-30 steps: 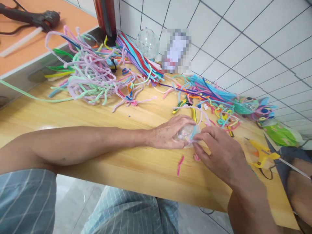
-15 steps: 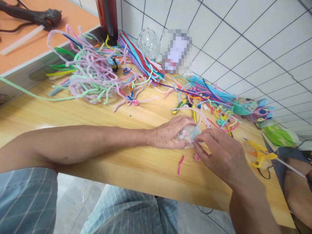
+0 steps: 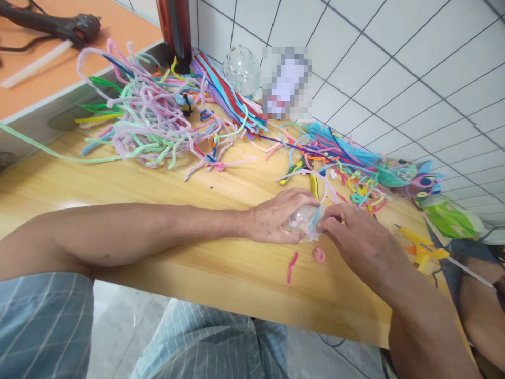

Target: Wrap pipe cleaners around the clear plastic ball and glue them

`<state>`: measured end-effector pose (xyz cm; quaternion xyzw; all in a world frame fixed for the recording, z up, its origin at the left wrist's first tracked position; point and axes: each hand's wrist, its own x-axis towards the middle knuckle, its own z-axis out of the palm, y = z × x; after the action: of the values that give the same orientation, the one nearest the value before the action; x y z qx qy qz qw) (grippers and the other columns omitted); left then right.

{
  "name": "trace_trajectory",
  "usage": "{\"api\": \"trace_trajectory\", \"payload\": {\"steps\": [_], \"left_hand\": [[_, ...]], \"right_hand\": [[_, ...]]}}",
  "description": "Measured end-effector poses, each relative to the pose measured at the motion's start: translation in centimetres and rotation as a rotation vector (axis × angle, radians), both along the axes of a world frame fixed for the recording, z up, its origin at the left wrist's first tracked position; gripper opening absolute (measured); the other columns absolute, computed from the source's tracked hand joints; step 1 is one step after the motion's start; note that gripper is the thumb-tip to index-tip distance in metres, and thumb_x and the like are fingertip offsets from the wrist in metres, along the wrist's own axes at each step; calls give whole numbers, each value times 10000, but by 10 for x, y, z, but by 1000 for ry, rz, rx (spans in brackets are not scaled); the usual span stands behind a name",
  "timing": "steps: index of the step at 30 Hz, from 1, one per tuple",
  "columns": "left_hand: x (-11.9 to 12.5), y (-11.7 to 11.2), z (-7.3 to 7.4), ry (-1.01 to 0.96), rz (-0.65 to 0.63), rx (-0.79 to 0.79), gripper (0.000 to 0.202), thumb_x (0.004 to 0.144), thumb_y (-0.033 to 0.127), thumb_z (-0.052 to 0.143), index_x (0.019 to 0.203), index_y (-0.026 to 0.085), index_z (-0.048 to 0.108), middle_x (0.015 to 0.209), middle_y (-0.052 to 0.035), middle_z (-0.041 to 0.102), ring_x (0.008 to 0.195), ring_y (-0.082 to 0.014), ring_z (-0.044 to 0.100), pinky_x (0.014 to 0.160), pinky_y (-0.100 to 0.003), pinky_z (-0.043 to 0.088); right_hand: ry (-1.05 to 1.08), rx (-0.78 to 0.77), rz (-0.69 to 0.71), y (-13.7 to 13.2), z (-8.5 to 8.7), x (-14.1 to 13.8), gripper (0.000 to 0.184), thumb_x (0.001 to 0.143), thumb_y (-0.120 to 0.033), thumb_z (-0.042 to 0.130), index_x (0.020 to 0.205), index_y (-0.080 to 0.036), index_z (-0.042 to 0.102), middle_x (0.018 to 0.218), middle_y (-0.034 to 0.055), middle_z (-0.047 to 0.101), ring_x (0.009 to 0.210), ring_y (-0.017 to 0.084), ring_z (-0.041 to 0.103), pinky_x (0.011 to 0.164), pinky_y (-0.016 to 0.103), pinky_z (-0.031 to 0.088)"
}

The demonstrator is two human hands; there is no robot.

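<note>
My left hand (image 3: 278,216) is wrapped round a clear plastic ball (image 3: 303,218) just above the wooden table. Small pale bits show inside the ball, and a light blue strip crosses its right side. At that side my right hand (image 3: 351,237) has thumb and forefinger pinched together, touching the ball's edge; what lies between the fingertips is hidden. A lilac pipe cleaner (image 3: 315,176) arches up behind the ball. Below it on the table lie a coiled pink pipe cleaner (image 3: 319,255) and a short magenta piece (image 3: 292,267).
Tangled pipe cleaners (image 3: 153,116) heap at the back left, beside a speckled clear balloon (image 3: 242,69). Yellow-black pliers (image 3: 292,172) lie behind my hands. A yellow glue gun (image 3: 426,253) is at the right, near another person's arm (image 3: 483,300). A green packet (image 3: 452,218) sits behind it.
My right hand has shifted slightly right and up, its fingers drawing closer together at the ball's edge. The coiled pink piece now shows fully. My left hand keeps its hold.
</note>
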<state>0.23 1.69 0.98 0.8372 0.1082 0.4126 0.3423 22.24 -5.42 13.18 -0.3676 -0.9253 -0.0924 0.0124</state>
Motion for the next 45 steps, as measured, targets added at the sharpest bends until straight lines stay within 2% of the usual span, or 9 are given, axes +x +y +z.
{"api": "trace_trajectory", "payload": {"steps": [3, 8, 13, 22, 27, 34, 39, 45], "left_hand": [[1, 1, -1, -6, 7, -8, 622, 921, 371, 662, 1470, 187, 437, 1501, -206, 563, 1493, -348, 502, 1251, -583, 454], [0, 1, -1, 1, 8, -9, 619, 921, 362, 661, 1469, 192, 430, 1489, -202, 560, 1479, -339, 511, 1251, -580, 456], [-1, 1, -1, -9, 13, 9, 614, 930, 334, 655, 1482, 177, 435, 1474, -205, 569, 1470, -342, 522, 1243, -575, 466], [1, 2, -3, -51, 19, 83, 596, 952, 355, 654, 1465, 143, 436, 1446, -223, 588, 1436, -354, 533, 1227, -578, 475], [1, 1, -2, -22, 16, 55, 599, 952, 378, 652, 1475, 195, 423, 1476, -199, 582, 1444, -344, 537, 1236, -589, 466], [-1, 0, 0, -12, 1, 31, 605, 950, 387, 652, 1475, 175, 438, 1486, -216, 576, 1460, -348, 530, 1236, -594, 465], [-1, 0, 1, 1, -6, 4, 601, 934, 390, 661, 1463, 200, 448, 1483, -195, 585, 1474, -343, 523, 1251, -591, 453], [0, 0, 1, -14, 4, 6, 620, 903, 374, 690, 1457, 211, 465, 1496, -192, 572, 1485, -352, 514, 1271, -605, 427]], "right_hand": [[24, 21, -4, 1, 2, 1, 194, 1038, -121, 527, 1046, -228, 687, 1099, 93, 740, 949, 252, 692, 761, 383, 556], [72, 65, 18, 7, 3, 9, 176, 1041, -138, 594, 1173, -236, 658, 1164, 93, 753, 1031, 262, 716, 877, 409, 584], [122, 80, 75, 13, 3, 8, 111, 1033, -166, 638, 1118, -236, 646, 1071, 81, 755, 951, 252, 726, 838, 404, 596], [149, 78, 61, 13, 7, -1, 102, 1047, -166, 607, 1022, -264, 619, 1016, 62, 742, 910, 239, 718, 797, 393, 591], [128, 80, 54, 11, 7, -5, 125, 1043, -152, 603, 963, -248, 601, 962, 60, 723, 866, 226, 684, 780, 378, 569], [116, 101, 39, 10, 7, -7, 143, 1038, -143, 594, 930, -233, 626, 906, 62, 713, 858, 230, 667, 740, 364, 544], [157, 0, 34, 10, 9, -1, 159, 1027, -131, 590, 1005, -246, 699, 946, 48, 721, 866, 224, 664, 742, 359, 531], [187, -74, 10, 11, 7, 1, 211, 1014, -133, 558, 972, -247, 730, 946, 58, 704, 864, 225, 643, 720, 360, 519]]}}
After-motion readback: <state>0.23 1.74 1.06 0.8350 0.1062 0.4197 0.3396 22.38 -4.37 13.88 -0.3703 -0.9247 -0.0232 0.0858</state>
